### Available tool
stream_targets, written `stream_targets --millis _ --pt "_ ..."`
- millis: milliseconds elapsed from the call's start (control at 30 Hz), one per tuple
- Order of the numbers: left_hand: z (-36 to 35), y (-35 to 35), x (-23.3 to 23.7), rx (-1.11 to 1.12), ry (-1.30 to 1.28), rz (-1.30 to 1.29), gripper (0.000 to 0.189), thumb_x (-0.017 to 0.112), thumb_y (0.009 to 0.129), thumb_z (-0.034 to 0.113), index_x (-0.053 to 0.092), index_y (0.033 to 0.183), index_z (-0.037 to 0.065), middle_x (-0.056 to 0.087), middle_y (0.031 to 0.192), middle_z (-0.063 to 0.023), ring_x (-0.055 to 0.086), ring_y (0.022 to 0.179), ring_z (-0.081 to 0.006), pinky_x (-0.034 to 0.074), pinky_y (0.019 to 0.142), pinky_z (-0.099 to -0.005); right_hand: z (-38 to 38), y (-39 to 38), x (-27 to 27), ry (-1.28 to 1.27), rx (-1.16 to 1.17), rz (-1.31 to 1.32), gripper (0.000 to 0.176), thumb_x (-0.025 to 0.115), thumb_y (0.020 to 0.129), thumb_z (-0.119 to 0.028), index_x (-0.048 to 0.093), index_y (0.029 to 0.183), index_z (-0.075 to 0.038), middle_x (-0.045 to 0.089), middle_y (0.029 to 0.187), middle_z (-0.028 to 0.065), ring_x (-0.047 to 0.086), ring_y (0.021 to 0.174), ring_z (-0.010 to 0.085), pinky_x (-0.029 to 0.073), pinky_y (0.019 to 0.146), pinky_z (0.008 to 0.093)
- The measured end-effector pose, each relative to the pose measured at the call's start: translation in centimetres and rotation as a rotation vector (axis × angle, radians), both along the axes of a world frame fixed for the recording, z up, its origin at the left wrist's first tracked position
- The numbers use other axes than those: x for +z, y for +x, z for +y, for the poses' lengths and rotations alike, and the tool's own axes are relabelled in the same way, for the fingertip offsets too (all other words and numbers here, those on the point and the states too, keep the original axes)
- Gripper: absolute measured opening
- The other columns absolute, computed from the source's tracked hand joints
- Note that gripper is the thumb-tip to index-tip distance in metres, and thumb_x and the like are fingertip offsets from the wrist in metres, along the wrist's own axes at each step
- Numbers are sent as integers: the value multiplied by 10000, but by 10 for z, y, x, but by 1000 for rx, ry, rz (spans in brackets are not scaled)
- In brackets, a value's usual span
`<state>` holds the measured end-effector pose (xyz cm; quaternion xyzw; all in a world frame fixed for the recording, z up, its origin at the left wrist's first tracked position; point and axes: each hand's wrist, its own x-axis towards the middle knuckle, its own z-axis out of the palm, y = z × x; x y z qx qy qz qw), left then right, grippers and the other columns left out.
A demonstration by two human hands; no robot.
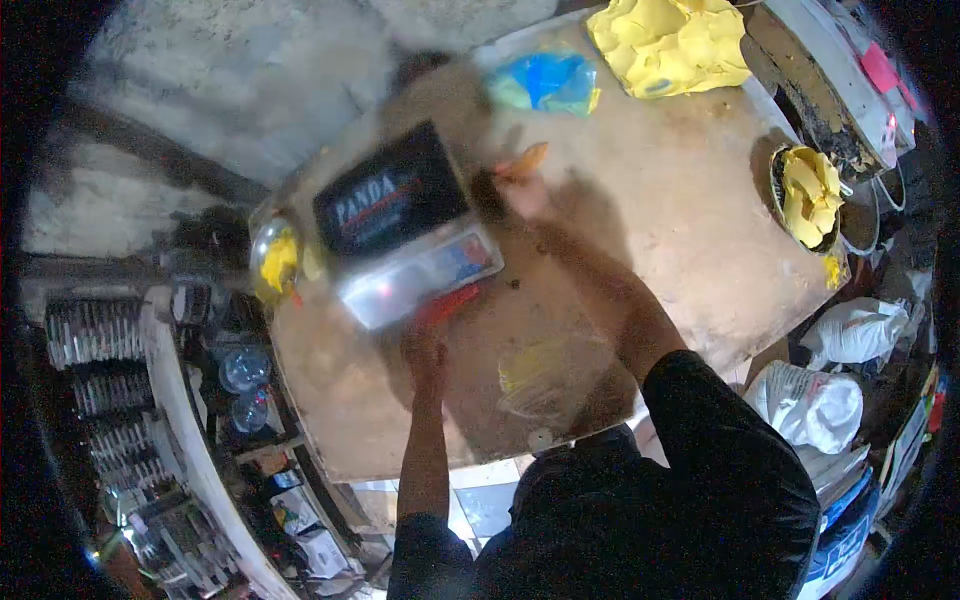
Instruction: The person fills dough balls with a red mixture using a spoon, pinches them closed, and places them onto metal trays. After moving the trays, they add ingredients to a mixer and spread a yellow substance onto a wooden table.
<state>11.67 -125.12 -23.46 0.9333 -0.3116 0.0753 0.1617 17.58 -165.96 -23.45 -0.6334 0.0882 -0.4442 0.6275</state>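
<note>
My right hand [527, 195] is over the middle of the table, closed round a small orange-brown piece [527, 160] that points up and to the right. My left hand [428, 355] is lower and to the left, at a red object [446, 304] beside the scale; its fingers are blurred. A digital scale [425, 275] with a pale front panel stands tilted in view, and a black plate or box marked PANDA [392, 192] sits on its top. Left of it is a clear container [278, 262] with yellow material.
The brown table [690, 200] bears a blue plastic bag [545, 82] and a large yellow mass [670, 45] at the back. A bucket of yellow material [811, 198] is at the right edge. White sacks [812, 405] lie lower right; shelves [100, 390] stand left.
</note>
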Motion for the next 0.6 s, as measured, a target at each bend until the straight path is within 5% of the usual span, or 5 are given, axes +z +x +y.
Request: stream_targets --millis 167,200,333,500,600 --pt "158 -69 56 176 -16 119 423 600 863 277 521 1179 6 498 1182 -193 434 1156 -349 337 1013 -453 -38 -137 -16 -223 -178 267 202 609 809 -117 639 967 5 671 890 80 622 824 187 506 759 312" --pt "215 -94 59 273 -33 197 353 607 854 250 564 1110 11 502 1171 -185 463 1123 -344 358 992 -436 -95 -203 -10 616 164 261 224 574 874 -112 610 1063 3 647 852 80 603 749 150 513 689 301" --pt "387 -192 73 539 4 150 259 584 857 217 578 1020 16 509 1059 -147 502 994 -311 437 819 -420 -183 -351 -45 -244 -781 529 409 555 855 -407 625 1055 -57 637 730 59 594 619 178 478 530 336" --pt "471 -153 65 457 -70 2 235 624 809 87 571 1029 27 523 1034 -123 526 954 -256 457 752 -349 116 -191 -71 -879 -769 660 249 479 920 -232 629 942 -35 596 798 52 565 696 157 483 590 263" --pt "449 -110 51 499 -224 36 233 637 794 89 559 1002 18 515 1000 -114 533 857 -237 448 639 -349 395 -179 131 -578 203 589 445 562 845 -458 637 956 -34 650 939 84 600 888 229 449 838 387"
